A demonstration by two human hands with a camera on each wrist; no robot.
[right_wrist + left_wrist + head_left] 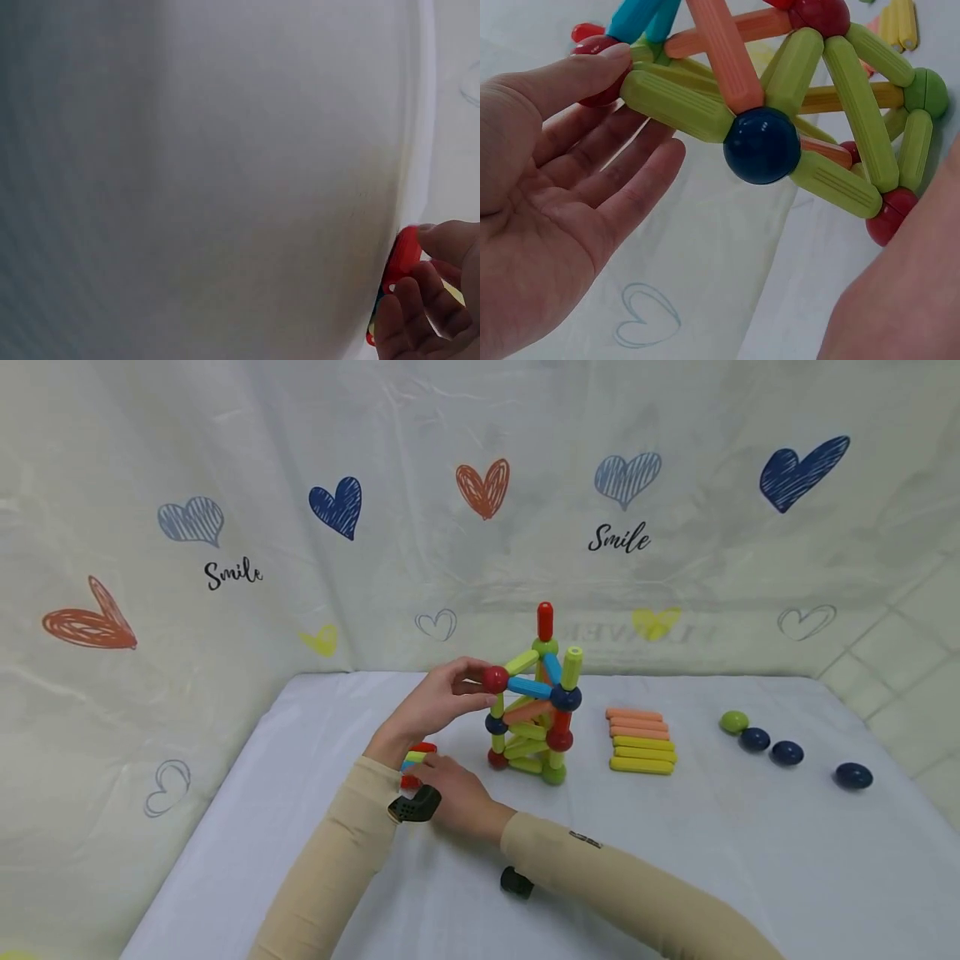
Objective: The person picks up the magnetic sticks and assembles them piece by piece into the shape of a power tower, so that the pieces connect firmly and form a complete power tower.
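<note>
One red ball [495, 679] on the stick tower [529, 730], centre frame, is pinched by the left hand [441, 700] — the right hand [459, 795], lower and left of centre, pinches a red stick [406, 251] beside other coloured sticks [415, 757].

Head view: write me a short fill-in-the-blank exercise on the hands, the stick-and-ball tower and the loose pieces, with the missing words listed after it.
1. The left hand pinches a ____ ball of the tower.
2. In the head view, the right hand touches multicoloured sticks to the ____ of the tower.
3. The row of loose sticks on the tower's other side has orange and ____ ones.
4. Near the loose green ball lie ____ loose dark blue balls.

Missing words: red; left; yellow; three.
</note>
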